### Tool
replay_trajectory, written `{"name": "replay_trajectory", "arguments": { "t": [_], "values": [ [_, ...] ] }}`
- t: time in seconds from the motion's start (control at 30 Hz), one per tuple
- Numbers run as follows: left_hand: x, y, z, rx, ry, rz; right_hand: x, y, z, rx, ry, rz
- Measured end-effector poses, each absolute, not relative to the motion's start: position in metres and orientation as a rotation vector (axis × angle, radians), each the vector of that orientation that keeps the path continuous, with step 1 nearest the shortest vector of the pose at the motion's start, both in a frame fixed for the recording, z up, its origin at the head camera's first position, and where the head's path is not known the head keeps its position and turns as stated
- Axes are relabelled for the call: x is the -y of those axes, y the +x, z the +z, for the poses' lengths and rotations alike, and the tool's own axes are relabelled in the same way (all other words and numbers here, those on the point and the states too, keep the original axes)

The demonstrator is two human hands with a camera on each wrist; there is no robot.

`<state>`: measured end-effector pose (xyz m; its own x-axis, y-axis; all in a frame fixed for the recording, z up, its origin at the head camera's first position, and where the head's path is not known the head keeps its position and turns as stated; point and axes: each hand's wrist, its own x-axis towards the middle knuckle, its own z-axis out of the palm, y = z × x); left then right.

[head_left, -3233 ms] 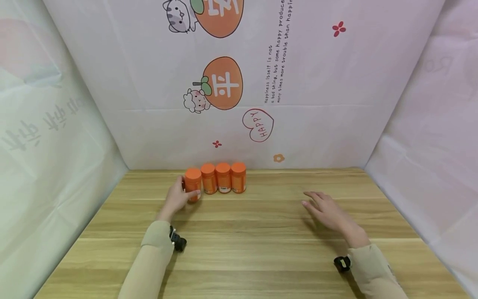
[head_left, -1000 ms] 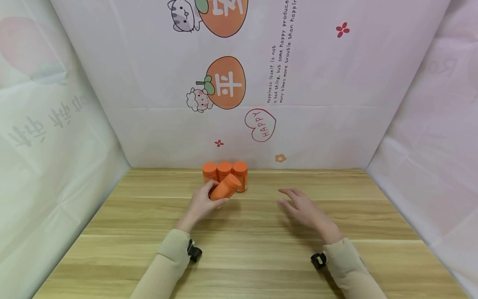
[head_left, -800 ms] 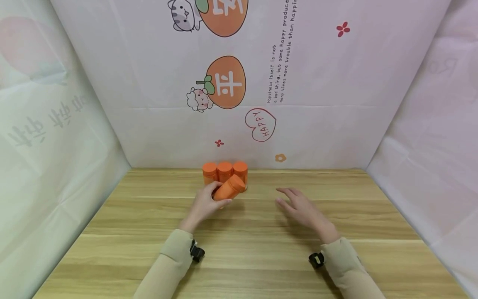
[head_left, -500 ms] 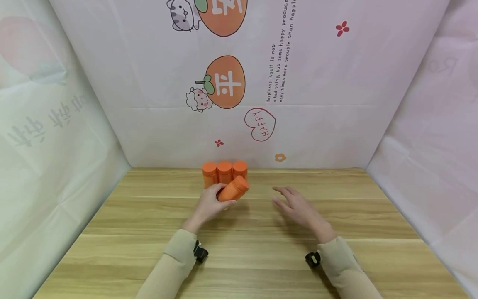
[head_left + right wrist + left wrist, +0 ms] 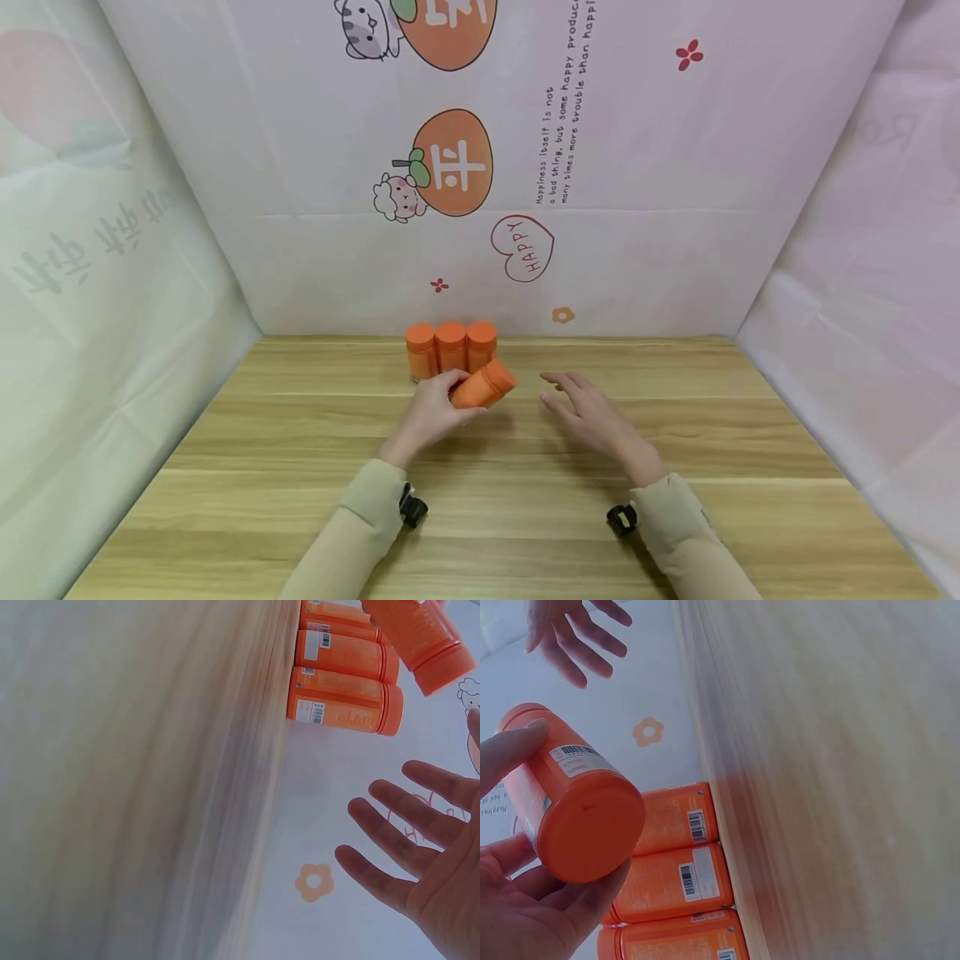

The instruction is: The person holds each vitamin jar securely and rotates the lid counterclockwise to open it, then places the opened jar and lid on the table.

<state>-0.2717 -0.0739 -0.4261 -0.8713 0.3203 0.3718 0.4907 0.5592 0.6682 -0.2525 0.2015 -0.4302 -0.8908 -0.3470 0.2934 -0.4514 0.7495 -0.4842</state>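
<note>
My left hand (image 5: 431, 414) grips an orange lidded bottle (image 5: 483, 386), tilted with its cap toward the right. In the left wrist view the bottle (image 5: 585, 802) shows its round base and a barcode label, with the thumb on one side and fingers curled under the other. My right hand (image 5: 592, 417) is spread just right of the bottle's cap, holding nothing; the right wrist view shows its fingers (image 5: 390, 832) apart. Behind the left hand, three matching orange bottles (image 5: 452, 346) stand upright side by side, their lower parts partly hidden by the hand and held bottle.
The wooden table (image 5: 525, 517) meets a white printed backdrop (image 5: 637, 250) right behind the bottles. White sheets (image 5: 112, 333) wall off the left and right sides. A black wrist camera (image 5: 412, 508) sits on each sleeve.
My left hand has lifted the leftmost bottle out of the row, tipped it and carried it rightward in front of the other three. My right hand has moved left toward it.
</note>
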Motion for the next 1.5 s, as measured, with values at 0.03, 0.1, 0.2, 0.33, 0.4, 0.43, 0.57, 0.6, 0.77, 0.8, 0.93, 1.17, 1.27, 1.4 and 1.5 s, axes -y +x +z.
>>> {"name": "replay_trajectory", "arguments": {
  "t": [0.03, 0.1, 0.2, 0.33, 0.4, 0.43, 0.57, 0.6, 0.77, 0.8, 0.93, 1.17, 1.27, 1.4, 1.5],
  "values": [
    [0.073, -0.271, -0.426, 2.589, -0.686, -1.200, -0.201, -0.253, -0.430, 2.760, 0.640, 0.833],
    [0.071, -0.271, -0.425, 2.589, -0.697, -1.186, -0.199, -0.253, -0.430, 2.756, 0.643, 0.835],
    [0.068, -0.271, -0.427, 2.597, -0.711, -1.150, -0.196, -0.253, -0.431, 2.746, 0.655, 0.837],
    [0.065, -0.270, -0.428, 2.619, -0.731, -1.137, -0.193, -0.253, -0.430, 2.744, 0.662, 0.841],
    [0.063, -0.268, -0.427, 2.622, -0.738, -1.148, -0.191, -0.253, -0.429, 2.750, 0.663, 0.849],
    [0.062, -0.268, -0.427, 2.623, -0.742, -1.148, -0.190, -0.253, -0.429, 2.751, 0.664, 0.855],
    [0.058, -0.265, -0.425, 2.621, -0.746, -1.120, -0.187, -0.252, -0.427, 2.753, 0.671, 0.867],
    [0.057, -0.264, -0.424, 2.623, -0.748, -1.109, -0.186, -0.252, -0.426, 2.754, 0.672, 0.865],
    [0.054, -0.261, -0.424, 2.648, -0.743, -1.059, -0.182, -0.251, -0.425, 2.748, 0.687, 0.878],
    [0.053, -0.261, -0.424, 2.649, -0.746, -1.050, -0.181, -0.251, -0.425, 2.745, 0.689, 0.886],
    [0.051, -0.259, -0.424, 2.640, -0.754, -1.031, -0.178, -0.251, -0.424, 2.737, 0.693, 0.922],
    [0.049, -0.257, -0.425, 2.626, -0.772, -0.993, -0.172, -0.251, -0.424, 2.722, 0.704, 0.971],
    [0.047, -0.254, -0.424, 2.645, -0.769, -0.998, -0.169, -0.250, -0.423, 2.702, 0.714, 0.983],
    [0.045, -0.252, -0.422, 2.659, -0.775, -0.972, -0.166, -0.250, -0.423, 2.677, 0.715, 0.973],
    [0.044, -0.251, -0.422, 2.657, -0.771, -0.959, -0.164, -0.250, -0.422, 2.661, 0.719, 0.993]
  ]
}}
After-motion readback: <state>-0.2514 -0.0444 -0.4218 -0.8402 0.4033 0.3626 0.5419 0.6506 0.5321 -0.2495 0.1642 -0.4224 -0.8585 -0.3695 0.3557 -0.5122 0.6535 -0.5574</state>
